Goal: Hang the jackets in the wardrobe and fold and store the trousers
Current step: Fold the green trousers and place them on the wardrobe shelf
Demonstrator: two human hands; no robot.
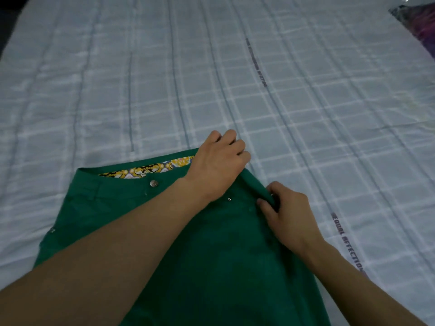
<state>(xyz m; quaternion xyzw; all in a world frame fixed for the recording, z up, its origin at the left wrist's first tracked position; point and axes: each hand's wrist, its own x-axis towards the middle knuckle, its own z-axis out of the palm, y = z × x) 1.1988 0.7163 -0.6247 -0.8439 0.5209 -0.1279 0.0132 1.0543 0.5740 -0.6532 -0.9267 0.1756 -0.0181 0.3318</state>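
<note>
Green trousers [200, 243] flat on the bed [141, 90], waistband up top. Left hand [219, 165] curled round the waistband's far corner, right hand [286, 215] pinching the side edge just below.

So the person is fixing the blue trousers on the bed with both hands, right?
Almost. The trousers are green, not blue; the head view shows it. The rest holds: they lie on the bed, and the left hand and right hand both grip the waistband edge.
</note>
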